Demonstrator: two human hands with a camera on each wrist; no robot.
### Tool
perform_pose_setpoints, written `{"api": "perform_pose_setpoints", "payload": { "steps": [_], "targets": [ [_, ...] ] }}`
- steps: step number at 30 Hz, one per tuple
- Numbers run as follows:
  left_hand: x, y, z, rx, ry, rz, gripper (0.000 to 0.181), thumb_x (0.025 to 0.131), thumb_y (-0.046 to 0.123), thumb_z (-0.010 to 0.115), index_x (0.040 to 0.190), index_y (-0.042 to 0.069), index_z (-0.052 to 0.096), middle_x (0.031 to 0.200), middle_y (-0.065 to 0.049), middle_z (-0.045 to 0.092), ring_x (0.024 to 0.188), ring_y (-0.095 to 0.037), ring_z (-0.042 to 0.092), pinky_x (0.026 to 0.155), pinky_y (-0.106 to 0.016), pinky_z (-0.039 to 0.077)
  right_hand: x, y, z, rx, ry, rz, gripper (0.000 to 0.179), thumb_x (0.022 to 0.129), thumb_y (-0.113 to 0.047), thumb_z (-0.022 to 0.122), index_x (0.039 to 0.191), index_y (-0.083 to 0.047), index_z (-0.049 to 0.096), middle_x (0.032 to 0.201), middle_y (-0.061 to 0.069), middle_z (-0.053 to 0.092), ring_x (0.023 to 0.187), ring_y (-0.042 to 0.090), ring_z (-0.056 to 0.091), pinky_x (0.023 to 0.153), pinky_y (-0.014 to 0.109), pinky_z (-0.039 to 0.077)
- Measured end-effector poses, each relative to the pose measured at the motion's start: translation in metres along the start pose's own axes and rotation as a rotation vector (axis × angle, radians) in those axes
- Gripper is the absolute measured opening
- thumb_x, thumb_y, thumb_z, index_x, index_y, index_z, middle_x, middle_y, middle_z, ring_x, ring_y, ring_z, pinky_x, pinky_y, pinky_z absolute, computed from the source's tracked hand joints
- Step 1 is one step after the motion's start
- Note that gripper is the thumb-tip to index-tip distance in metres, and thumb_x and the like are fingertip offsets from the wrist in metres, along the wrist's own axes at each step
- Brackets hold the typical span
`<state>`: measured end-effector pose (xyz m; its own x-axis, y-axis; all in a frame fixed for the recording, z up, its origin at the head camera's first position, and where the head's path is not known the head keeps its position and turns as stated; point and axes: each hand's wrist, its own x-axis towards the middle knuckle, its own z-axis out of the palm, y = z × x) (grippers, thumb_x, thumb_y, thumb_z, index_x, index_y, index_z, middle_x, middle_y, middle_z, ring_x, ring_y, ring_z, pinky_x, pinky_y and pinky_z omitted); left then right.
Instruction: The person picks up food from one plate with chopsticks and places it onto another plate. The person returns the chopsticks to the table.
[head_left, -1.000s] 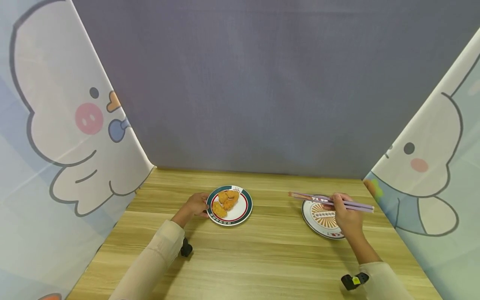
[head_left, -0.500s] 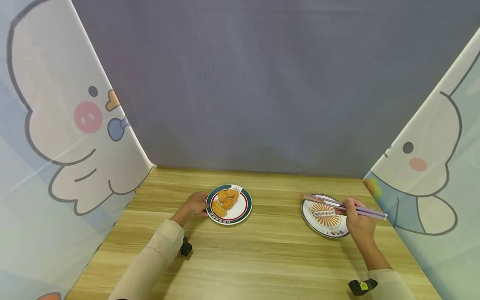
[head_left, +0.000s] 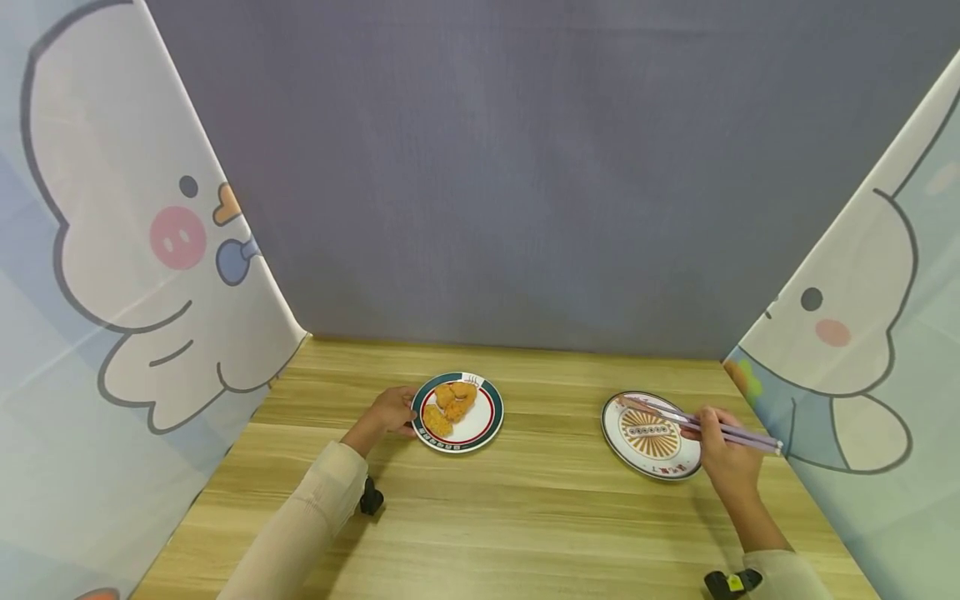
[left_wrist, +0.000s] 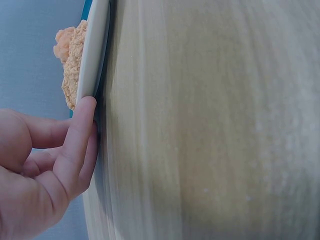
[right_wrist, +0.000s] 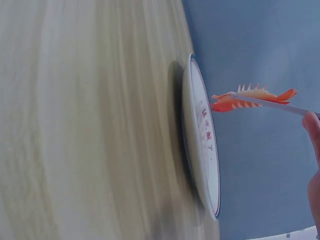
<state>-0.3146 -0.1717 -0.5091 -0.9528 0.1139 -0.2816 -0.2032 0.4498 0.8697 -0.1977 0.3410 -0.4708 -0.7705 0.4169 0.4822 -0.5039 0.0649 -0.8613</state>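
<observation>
My left hand (head_left: pixel 392 409) pinches the left rim of a plate (head_left: pixel 491 425) with a green border and a red ring. Pieces of fried chicken (head_left: pixel 455 404) lie on it; in the left wrist view the fingers (left_wrist: pixel 75 140) grip its edge. My right hand (head_left: pixel 727 458) holds a pair of purple chopsticks (head_left: pixel 738 433). Between their tips is an orange-and-white shrimp (right_wrist: pixel 250 97), over the far left part of a second plate (head_left: pixel 652 462), white with a brown sunburst print. In the right wrist view the shrimp's lower end overlaps that plate's rim; whether they touch I cannot tell.
Both plates stand on a wood-grain table (head_left: pixel 525 517), with bare tabletop between them. A grey cloth wall (head_left: pixel 480 167) rises behind the table. Cartoon-printed panels (head_left: pixel 847 400) flank it on both sides.
My right hand has moved right and slightly nearer with the chopsticks, bringing their tips and the shrimp from left of the sunburst plate to over it. The left hand keeps its place on its plate.
</observation>
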Motion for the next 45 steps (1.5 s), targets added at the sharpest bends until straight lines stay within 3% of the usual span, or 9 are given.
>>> {"api": "perform_pose_setpoints", "payload": {
  "steps": [5,14,18,23,29,35,38,40,45],
  "targets": [
    [0.000,0.000,0.000,-0.011,0.000,-0.004,0.050,0.092,-0.013,0.054,0.141,-0.004,0.052,0.119,-0.026,0.058,0.079,-0.022,0.066,0.064,-0.031,0.068,0.001,0.013,-0.008,-0.148,0.013,0.001,0.023,0.098,0.009,0.051,0.085,0.022,0.064,0.068,-0.003,0.072,0.056,0.004,0.070,0.050,0.017,0.060],
    [0.000,0.000,0.000,-0.016,-0.004,-0.011,0.053,0.093,-0.013,0.053,0.145,-0.004,0.050,0.124,-0.027,0.057,0.080,-0.023,0.067,0.063,-0.030,0.067,-0.006,-0.003,-0.002,-0.238,-0.015,0.011,0.035,0.098,0.009,0.052,0.078,-0.013,0.071,0.069,-0.008,0.071,0.055,0.001,0.069,0.050,0.017,0.060],
    [0.000,0.001,0.000,-0.016,-0.006,-0.012,0.052,0.093,-0.013,0.053,0.144,-0.004,0.050,0.124,-0.027,0.057,0.080,-0.022,0.066,0.063,-0.030,0.067,-0.007,-0.011,0.001,-0.311,-0.011,0.029,0.026,0.098,0.006,0.053,0.080,0.000,0.069,0.067,-0.012,0.070,0.052,0.000,0.067,0.049,0.017,0.060],
    [-0.001,0.002,0.000,-0.011,-0.008,-0.005,0.052,0.092,-0.014,0.053,0.144,-0.005,0.049,0.123,-0.028,0.058,0.080,-0.022,0.067,0.063,-0.031,0.068,-0.007,-0.012,0.001,-0.268,0.011,0.066,0.022,0.098,0.006,0.053,0.082,0.011,0.068,0.066,-0.008,0.071,0.052,0.004,0.069,0.048,0.018,0.060],
    [0.001,0.001,0.000,-0.010,-0.005,0.000,0.053,0.092,-0.014,0.053,0.144,-0.006,0.049,0.121,-0.028,0.059,0.080,-0.023,0.067,0.064,-0.031,0.068,-0.005,-0.009,0.002,-0.266,0.042,0.032,0.024,0.098,0.005,0.053,0.086,0.023,0.063,0.066,-0.010,0.071,0.050,0.004,0.068,0.046,0.018,0.059],
    [0.002,0.001,0.001,-0.006,-0.005,-0.002,0.053,0.092,-0.014,0.054,0.144,-0.006,0.049,0.119,-0.027,0.059,0.082,-0.024,0.067,0.064,-0.032,0.068,0.005,0.004,-0.003,-0.222,0.054,0.034,0.029,0.100,0.000,0.053,0.079,-0.006,0.073,0.067,-0.008,0.073,0.051,0.006,0.069,0.045,0.018,0.058],
    [0.002,0.001,0.001,-0.003,-0.007,-0.006,0.053,0.092,-0.014,0.054,0.144,-0.005,0.049,0.119,-0.028,0.058,0.082,-0.025,0.067,0.064,-0.032,0.068,0.007,0.006,-0.001,-0.143,0.053,0.059,0.030,0.100,-0.001,0.054,0.078,-0.010,0.073,0.067,-0.005,0.073,0.051,0.008,0.069,0.046,0.020,0.059],
    [0.002,0.001,0.001,-0.001,-0.007,-0.009,0.053,0.093,-0.014,0.054,0.145,-0.005,0.048,0.119,-0.027,0.058,0.083,-0.025,0.067,0.064,-0.032,0.068,0.006,0.006,0.003,-0.080,0.053,0.069,0.026,0.100,-0.001,0.055,0.080,0.000,0.072,0.068,-0.002,0.073,0.052,0.010,0.070,0.046,0.022,0.060],
    [0.001,0.002,0.001,0.002,-0.004,-0.003,0.053,0.093,-0.013,0.054,0.145,-0.006,0.048,0.120,-0.027,0.059,0.082,-0.024,0.068,0.064,-0.031,0.068,0.004,0.007,0.013,-0.092,0.023,0.071,0.028,0.100,-0.001,0.056,0.091,0.025,0.061,0.071,-0.002,0.073,0.051,0.010,0.070,0.047,0.023,0.060]
  ]
}}
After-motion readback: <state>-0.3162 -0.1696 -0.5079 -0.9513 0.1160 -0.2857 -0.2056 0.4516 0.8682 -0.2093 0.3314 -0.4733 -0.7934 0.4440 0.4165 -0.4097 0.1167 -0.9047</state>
